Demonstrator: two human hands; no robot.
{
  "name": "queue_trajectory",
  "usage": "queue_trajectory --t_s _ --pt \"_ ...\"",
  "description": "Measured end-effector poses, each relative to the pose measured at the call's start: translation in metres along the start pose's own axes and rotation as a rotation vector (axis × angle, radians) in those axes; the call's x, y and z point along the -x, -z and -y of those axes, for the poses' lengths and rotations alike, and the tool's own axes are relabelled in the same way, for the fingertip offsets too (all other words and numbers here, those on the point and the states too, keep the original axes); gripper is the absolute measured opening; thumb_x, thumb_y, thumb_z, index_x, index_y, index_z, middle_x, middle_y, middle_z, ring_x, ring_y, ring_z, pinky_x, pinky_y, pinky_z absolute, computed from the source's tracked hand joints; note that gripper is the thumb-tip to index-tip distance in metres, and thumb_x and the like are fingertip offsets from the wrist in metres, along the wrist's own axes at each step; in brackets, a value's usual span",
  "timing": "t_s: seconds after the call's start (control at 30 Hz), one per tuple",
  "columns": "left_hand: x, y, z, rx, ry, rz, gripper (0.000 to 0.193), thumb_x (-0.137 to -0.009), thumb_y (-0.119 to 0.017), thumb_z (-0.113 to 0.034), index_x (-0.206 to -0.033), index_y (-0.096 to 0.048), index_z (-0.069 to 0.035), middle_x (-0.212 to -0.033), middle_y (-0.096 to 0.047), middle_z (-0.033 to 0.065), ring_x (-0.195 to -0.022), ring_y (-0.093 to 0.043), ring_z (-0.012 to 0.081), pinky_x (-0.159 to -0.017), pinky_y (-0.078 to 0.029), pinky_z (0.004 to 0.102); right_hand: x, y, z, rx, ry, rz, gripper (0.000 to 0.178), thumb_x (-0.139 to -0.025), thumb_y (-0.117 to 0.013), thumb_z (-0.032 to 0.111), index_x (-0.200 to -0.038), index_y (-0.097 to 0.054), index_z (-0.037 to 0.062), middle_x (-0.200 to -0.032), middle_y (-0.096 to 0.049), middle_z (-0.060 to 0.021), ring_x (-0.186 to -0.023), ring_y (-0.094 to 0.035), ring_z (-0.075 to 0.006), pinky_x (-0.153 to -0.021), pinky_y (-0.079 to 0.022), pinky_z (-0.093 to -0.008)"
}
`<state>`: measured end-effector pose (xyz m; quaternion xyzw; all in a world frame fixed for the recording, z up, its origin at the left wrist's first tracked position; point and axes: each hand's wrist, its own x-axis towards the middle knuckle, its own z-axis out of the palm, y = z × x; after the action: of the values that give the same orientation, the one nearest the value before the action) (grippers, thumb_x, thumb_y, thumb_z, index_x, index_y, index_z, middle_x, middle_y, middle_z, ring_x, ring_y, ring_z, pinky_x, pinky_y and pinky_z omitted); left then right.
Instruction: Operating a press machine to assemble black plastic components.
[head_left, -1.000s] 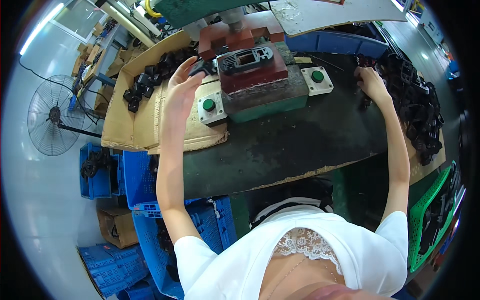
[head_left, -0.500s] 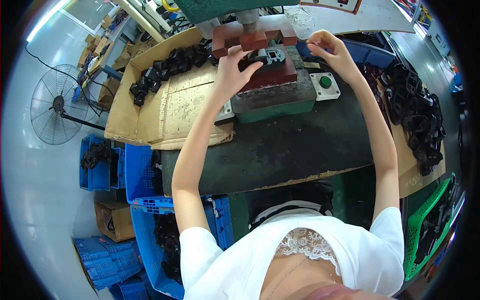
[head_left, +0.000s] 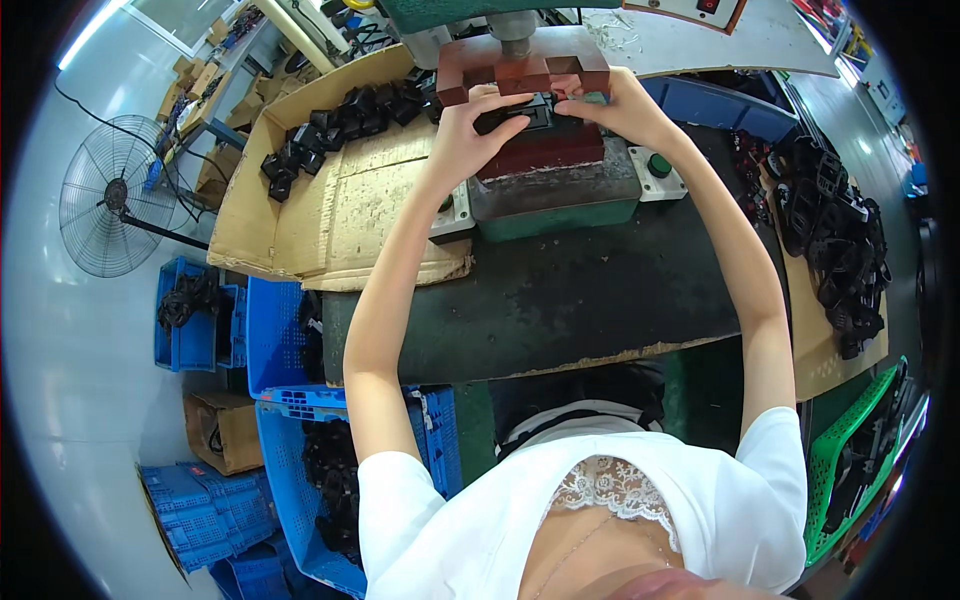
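A small black plastic part (head_left: 540,112) lies on the dark red block (head_left: 545,155) of a bench press, under its raised reddish-brown press head (head_left: 525,65). My left hand (head_left: 470,132) grips the part's left end between thumb and fingers. From the other side, my right hand (head_left: 630,112) pinches its right end, thumb in front and fingers behind. Both hands are in the gap below the press head, and the fingertips partly hide the part. Near my right wrist is a box with a green push button (head_left: 659,165); a similar box (head_left: 455,212) stands below my left wrist.
On the left, a cardboard box (head_left: 245,225) holds several black parts (head_left: 345,125). Further right, black pieces (head_left: 835,240) are heaped on cardboard. Blue crates (head_left: 285,480) stand at lower left, a green basket (head_left: 825,470) at lower right. A fan (head_left: 115,205) is by the wall.
My right hand has come in leftward from above the green button and taken hold of the part's right end. My left hand stays on the part. The view has shifted slightly.
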<state>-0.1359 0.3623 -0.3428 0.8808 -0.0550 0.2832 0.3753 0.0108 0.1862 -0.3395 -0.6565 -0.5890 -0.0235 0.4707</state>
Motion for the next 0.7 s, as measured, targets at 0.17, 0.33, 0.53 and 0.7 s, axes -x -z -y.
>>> queue_trajectory --t_s 0.17,0.33,0.53,0.7 --pt "0.0 -0.001 0.005 -0.043 0.082 -0.058 0.029 -0.076 -0.073 -0.018 -0.102 -0.066 -0.008 -0.105 -0.062 0.0104 -0.095 -0.058 0.023 -0.085 -0.043 0.031 -0.003 0.0 -0.005 0.035 0.02 0.027 0.02 -0.077 -0.071 0.011 -0.093 -0.064 0.0003 -0.082 -0.063 -0.0039 -0.072 -0.054 -0.0125 -0.073 -0.046 -0.0271" --pt "0.001 0.003 -0.004 -0.15 -0.064 0.042 0.032 -0.076 -0.072 -0.02 -0.103 -0.065 -0.005 -0.103 -0.061 0.0121 -0.088 -0.058 0.0233 -0.076 -0.046 0.0321 -0.005 0.007 0.0 0.077 0.025 0.086 0.019 -0.077 -0.071 0.011 -0.09 -0.062 0.0003 -0.081 -0.063 -0.0042 -0.073 -0.054 -0.0144 -0.073 -0.046 -0.0274" --pt "0.009 0.015 -0.01 -0.124 0.127 0.044 0.025 -0.077 -0.07 -0.014 -0.1 -0.065 -0.004 -0.093 -0.062 0.0105 -0.081 -0.059 0.0258 -0.075 -0.046 0.0327 -0.007 0.007 -0.006 0.078 0.145 0.08 0.02 -0.077 -0.072 0.015 -0.091 -0.064 0.002 -0.079 -0.066 -0.007 -0.072 -0.062 -0.0173 -0.072 -0.05 -0.029" --pt "0.04 0.037 -0.005 -0.195 -0.117 -0.126 0.02 -0.075 -0.069 -0.009 -0.094 -0.065 -0.004 -0.092 -0.062 0.0093 -0.086 -0.06 0.0282 -0.076 -0.047 0.0334 -0.004 0.007 0.003 0.132 0.176 0.059 0.016 -0.08 -0.068 0.012 -0.092 -0.063 0.002 -0.08 -0.064 -0.0069 -0.066 -0.058 -0.0167 -0.068 -0.048 -0.0289"
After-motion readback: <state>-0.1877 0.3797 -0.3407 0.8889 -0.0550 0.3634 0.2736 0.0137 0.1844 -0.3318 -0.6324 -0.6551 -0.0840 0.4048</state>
